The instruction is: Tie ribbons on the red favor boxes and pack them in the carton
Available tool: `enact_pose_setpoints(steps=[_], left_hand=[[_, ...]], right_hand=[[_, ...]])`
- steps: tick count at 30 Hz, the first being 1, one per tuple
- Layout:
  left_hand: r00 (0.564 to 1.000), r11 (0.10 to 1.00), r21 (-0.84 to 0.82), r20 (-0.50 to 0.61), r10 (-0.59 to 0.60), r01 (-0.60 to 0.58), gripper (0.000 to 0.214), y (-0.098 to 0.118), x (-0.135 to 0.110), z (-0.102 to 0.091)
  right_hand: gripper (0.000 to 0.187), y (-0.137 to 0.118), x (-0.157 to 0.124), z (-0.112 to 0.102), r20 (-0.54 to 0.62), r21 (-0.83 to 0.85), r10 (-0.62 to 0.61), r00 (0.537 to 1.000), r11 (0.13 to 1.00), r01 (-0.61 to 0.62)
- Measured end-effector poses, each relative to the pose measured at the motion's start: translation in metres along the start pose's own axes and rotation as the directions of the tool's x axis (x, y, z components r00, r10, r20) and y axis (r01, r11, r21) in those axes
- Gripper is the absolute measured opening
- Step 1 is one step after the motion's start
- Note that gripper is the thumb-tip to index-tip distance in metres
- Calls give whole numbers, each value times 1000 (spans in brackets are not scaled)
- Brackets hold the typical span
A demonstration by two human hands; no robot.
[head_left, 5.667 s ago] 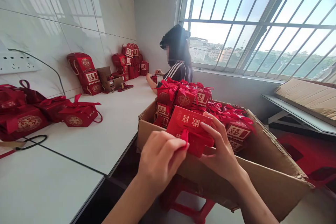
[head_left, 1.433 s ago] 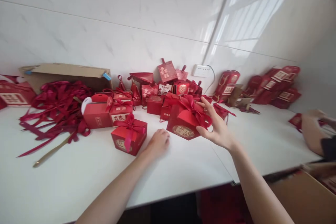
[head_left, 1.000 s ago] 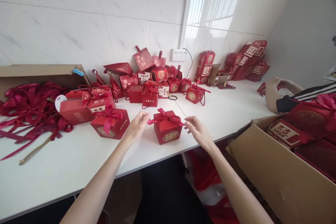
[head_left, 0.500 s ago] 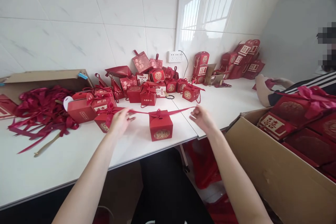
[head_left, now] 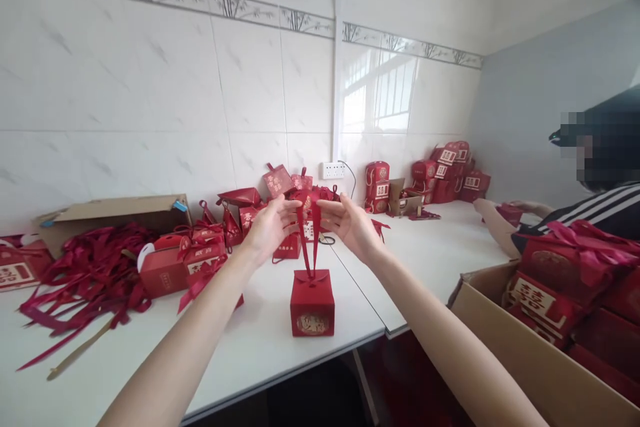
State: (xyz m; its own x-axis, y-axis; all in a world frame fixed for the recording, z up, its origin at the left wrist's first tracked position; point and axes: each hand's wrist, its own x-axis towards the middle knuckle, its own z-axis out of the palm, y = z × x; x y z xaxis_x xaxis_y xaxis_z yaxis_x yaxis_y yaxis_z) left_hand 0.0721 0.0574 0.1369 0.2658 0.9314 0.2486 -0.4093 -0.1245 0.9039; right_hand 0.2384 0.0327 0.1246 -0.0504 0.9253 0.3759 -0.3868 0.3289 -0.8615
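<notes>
A red box [head_left: 313, 313] stands upright on the white desk [head_left: 270, 360], near its front edge, its top flaps closed so the inside cannot be seen. From its top a red ribbon [head_left: 316, 233] rises in two strands. The left hand [head_left: 270, 230] holds one strand and the right hand [head_left: 353, 227] the other, each grip narrow, fingertips pinched above the box. Left of it, partly behind the left forearm, sits another box with a bow [head_left: 200, 283]. Farther left, an open carton [head_left: 115, 210] is full of loose ribbons [head_left: 100, 273] that spill onto the desk. Toward the wall, a small cardboard box [head_left: 410, 205] stands open with dark red pieces inside. At right, a large carton [head_left: 530, 363] holds stacked red boxes [head_left: 555, 300], bows on top; beyond it is a co-worker's striped sleeve [head_left: 580, 207].
</notes>
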Motion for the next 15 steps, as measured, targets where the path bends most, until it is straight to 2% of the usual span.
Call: enact_pose_setpoints(steps=[2,5,7,10,12,14,15], left_hand=[[999,999,37,45,25,-27,30,0,1,8],[998,997,44,13,56,-56,25,2,0,5],[997,997,11,-37,74,-74,24,7,-3,-7],[998,998,63,-57,16,-13,42,16,-10,-39],[998,948,311,-9,-61,61,53,15,-14,-59],[996,805,592,37,-80,43,53,2,-18,-69],[996,728,685,58,-74,14,50,-9,-20,-70]], right_hand=[[42,-1,1,9,14,-14,2,1000,1000,-2],[43,-1,-2,6,10,-45,-12,1000,999,12],[41,-5,-7,-7,-17,-57,-28,999,998,27],[47,-17,-19,-38,-44,-97,38,998,994,-42],[55,-22,-26,-57,-18,-152,124,992,980,-125],[56,-18,-31,-67,-40,-286,184,982,940,-188],[54,-12,-32,-68,-65,-391,219,974,892,-226]])
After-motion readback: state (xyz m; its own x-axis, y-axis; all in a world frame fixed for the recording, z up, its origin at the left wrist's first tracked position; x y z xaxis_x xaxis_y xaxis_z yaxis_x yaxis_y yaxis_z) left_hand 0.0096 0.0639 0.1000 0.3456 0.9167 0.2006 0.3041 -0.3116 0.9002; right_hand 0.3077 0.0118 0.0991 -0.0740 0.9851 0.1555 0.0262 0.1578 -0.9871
